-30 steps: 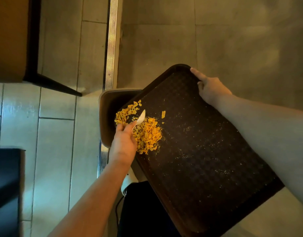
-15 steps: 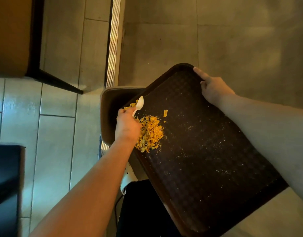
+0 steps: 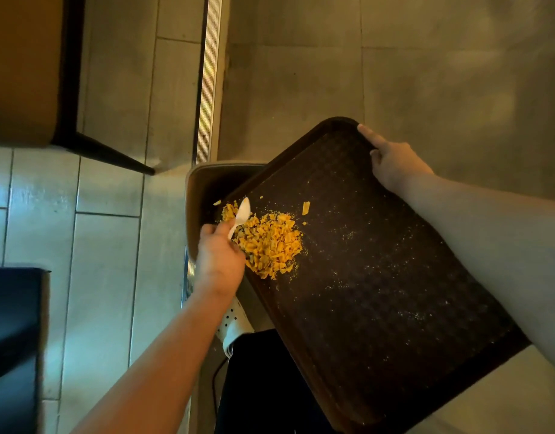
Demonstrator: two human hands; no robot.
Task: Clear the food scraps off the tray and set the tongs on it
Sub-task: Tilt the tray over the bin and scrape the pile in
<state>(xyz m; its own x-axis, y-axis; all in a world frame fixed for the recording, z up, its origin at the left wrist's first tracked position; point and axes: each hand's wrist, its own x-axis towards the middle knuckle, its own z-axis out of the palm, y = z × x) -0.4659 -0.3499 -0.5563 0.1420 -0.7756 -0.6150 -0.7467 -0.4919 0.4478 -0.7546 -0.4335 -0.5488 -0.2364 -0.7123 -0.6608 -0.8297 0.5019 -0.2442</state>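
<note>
The left hand (image 3: 219, 257) grips a small white spoon (image 3: 241, 214) by its handle, and the bowl of the spoon points away from the person, up past the knuckles. Just beside this hand, on its right and touching the spoon, lies the pile of yellow food scraps (image 3: 270, 242) on the dark tray (image 3: 379, 292). The pile sits close to the left long edge of the tray, and beyond that edge, in front of the left hand, the opening of a bin (image 3: 204, 189) is visible under the tray corner. So the way from the scraps to the bin is short: it goes forward and to the left, across the rim, and the left hand is clearly the nearer one. I think the next stroke must push the pile in that direction. The long axis of the tray runs from the person's body toward the far corner, where the right hand (image 3: 392, 166) holds the rim, fingers curled over the edge. Fine crumbs are spread between the two hands, and one loose piece (image 3: 306, 208) lies apart from the pile. No tongs are visible.
</note>
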